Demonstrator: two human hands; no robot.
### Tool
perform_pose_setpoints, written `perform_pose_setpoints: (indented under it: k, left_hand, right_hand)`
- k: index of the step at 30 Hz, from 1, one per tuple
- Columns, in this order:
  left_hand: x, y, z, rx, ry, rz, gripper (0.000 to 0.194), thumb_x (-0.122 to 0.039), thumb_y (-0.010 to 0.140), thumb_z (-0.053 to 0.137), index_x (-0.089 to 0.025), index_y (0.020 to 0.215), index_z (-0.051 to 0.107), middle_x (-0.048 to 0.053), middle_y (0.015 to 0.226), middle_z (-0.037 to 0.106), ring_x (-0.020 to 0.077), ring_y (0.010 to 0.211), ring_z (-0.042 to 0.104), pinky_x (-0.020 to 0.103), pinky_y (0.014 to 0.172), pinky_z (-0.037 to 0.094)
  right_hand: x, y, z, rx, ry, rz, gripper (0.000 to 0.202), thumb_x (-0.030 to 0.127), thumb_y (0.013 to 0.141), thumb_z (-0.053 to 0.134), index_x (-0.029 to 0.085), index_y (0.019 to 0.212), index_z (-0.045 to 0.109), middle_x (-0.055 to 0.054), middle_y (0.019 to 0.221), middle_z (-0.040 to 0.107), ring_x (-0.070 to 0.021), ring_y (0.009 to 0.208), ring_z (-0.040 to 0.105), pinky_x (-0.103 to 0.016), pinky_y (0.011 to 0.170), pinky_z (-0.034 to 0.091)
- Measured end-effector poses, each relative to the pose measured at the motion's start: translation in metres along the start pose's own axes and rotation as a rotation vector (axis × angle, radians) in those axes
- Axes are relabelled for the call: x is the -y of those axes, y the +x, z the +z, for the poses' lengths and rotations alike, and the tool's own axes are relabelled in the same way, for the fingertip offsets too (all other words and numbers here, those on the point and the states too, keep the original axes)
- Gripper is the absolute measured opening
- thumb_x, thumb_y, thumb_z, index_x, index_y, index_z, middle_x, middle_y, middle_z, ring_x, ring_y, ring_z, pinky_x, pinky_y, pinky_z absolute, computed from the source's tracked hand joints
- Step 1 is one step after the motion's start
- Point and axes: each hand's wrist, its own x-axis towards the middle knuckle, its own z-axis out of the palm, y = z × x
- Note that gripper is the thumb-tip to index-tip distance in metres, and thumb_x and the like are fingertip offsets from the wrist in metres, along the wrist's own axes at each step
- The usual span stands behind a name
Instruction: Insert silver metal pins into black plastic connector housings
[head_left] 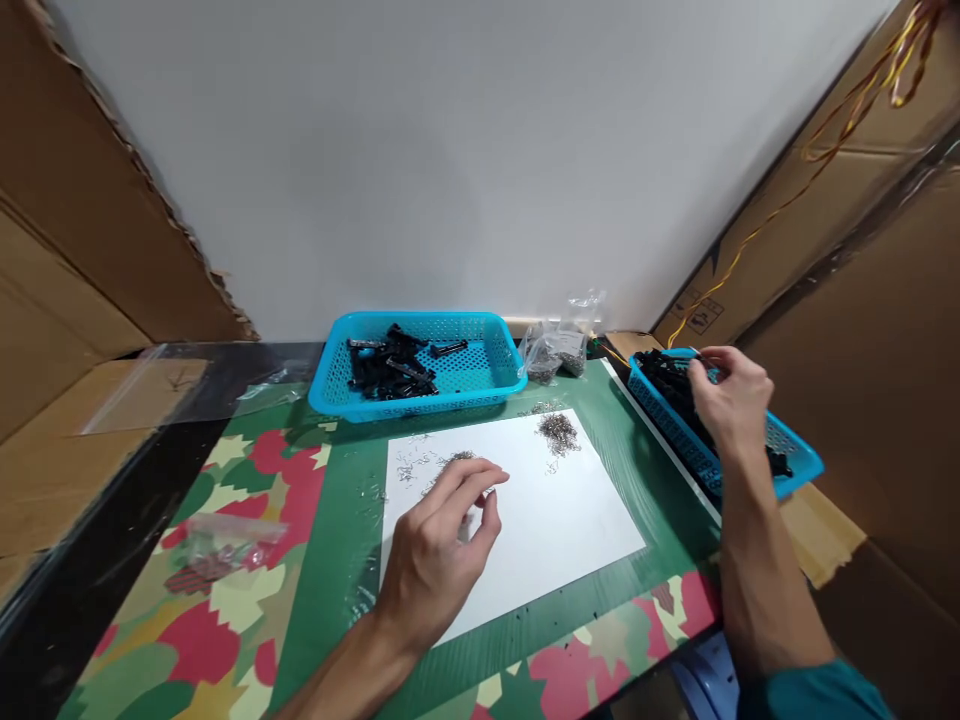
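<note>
My left hand [442, 530] hovers over a white sheet [555, 530], fingers curved and thumb apart from them, with nothing visible in its grasp. Close beyond its fingers are small metal pieces [461, 457], partly hidden by the hand; they look like tiny springs or clips. A denser pile of these metal pieces [559, 432] lies at the sheet's far right. At the right, my right hand [731, 390] reaches into a blue basket [802, 462] of black plastic parts [664, 380]. Its thumb and fingertips are drawn together among them; what they pinch is hidden.
Another blue basket [330, 395] with black parts stands behind the sheet. Plastic bags of small metal pieces [559, 350] sit beside it. A clear bag [225, 545] lies on the patterned cover at left. Cardboard walls [862, 330] flank the table, with a yellow wire [739, 260] hanging at right.
</note>
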Motion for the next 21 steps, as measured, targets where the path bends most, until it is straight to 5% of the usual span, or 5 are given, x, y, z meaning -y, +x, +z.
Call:
perform_pose_setpoints:
  k: [5, 9, 14, 19, 21]
  left_hand:
    - [0.002, 0.000, 0.001, 0.016, -0.033, -0.042, 0.027, -0.007, 0.099, 0.054, -0.025, 0.110, 0.071, 0.001, 0.111, 0.071, 0.0133, 0.086, 0.070, 0.025, 0.073, 0.056]
    - [0.001, -0.001, 0.001, 0.028, -0.046, -0.057, 0.029, -0.003, 0.097, 0.053, -0.024, 0.104, 0.072, 0.001, 0.108, 0.072, 0.0135, 0.084, 0.070, 0.025, 0.072, 0.055]
    - [0.002, -0.002, 0.002, 0.002, -0.055, -0.084, 0.029, -0.001, 0.093, 0.053, -0.023, 0.098, 0.072, 0.000, 0.103, 0.074, 0.0131, 0.080, 0.070, 0.025, 0.068, 0.052]
    - [0.004, -0.002, 0.001, -0.080, -0.115, -0.163, 0.032, 0.000, 0.092, 0.052, -0.023, 0.096, 0.075, 0.000, 0.099, 0.076, 0.0126, 0.077, 0.069, 0.024, 0.067, 0.050]
    - [0.004, -0.001, -0.001, -0.119, -0.146, -0.200, 0.032, -0.001, 0.091, 0.051, -0.021, 0.092, 0.076, 0.000, 0.096, 0.076, 0.0132, 0.078, 0.070, 0.024, 0.066, 0.050]
  right_hand:
    - [-0.052, 0.037, -0.027, -0.007, -0.034, 0.183, 0.004, 0.020, 0.076, 0.074, 0.021, 0.080, 0.076, -0.011, 0.075, 0.074, -0.0267, 0.071, 0.066, -0.040, 0.070, 0.047]
    - [-0.060, 0.064, -0.028, 0.079, -0.020, 0.227, 0.016, 0.007, 0.069, 0.079, 0.021, 0.065, 0.071, -0.008, 0.056, 0.066, -0.0218, 0.056, 0.059, -0.037, 0.058, 0.040]
    - [-0.041, 0.079, -0.024, 0.240, -0.004, 0.128, 0.023, 0.003, 0.061, 0.084, 0.021, 0.055, 0.070, -0.004, 0.045, 0.059, -0.0174, 0.046, 0.050, -0.035, 0.051, 0.032]
    - [0.007, 0.060, -0.009, 0.207, 0.098, 0.005, 0.008, 0.024, 0.079, 0.081, 0.019, 0.074, 0.077, -0.008, 0.059, 0.067, -0.0179, 0.052, 0.053, -0.034, 0.051, 0.032]
    - [0.039, 0.040, 0.005, 0.312, 0.228, -0.123, 0.021, 0.037, 0.088, 0.074, 0.016, 0.086, 0.079, -0.008, 0.071, 0.072, -0.0173, 0.057, 0.055, -0.032, 0.052, 0.035]
